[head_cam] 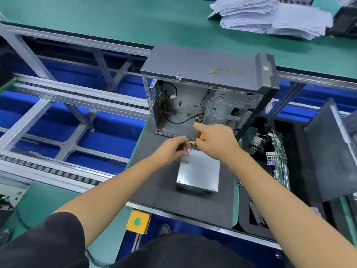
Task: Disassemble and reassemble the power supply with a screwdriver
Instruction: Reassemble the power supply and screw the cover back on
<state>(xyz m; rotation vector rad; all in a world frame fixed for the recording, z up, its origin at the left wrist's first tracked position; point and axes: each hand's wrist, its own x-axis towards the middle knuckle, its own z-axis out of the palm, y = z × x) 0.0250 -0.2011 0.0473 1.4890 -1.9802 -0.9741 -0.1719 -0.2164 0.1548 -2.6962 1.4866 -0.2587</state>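
Two bare hands work over a silver power supply (199,171) lying flat on a dark foam mat (154,182), just in front of an open, gutted computer case (202,89). The right hand (216,144) is curled around the orange handle of a screwdriver (197,143), whose thin shaft slants down toward the box's far left corner. The left hand (172,149), touching that corner, pinches its fingertips together at the shaft's tip; whether it grips the tip or a small screw cannot be told. Nothing else braces the box, so a hard push could likely slide it on the mat. With the shaft tilted, the tip may slip from the screw head, round it, or jab the left fingers. A freed screw could roll off the mat's edge, left of the left hand.
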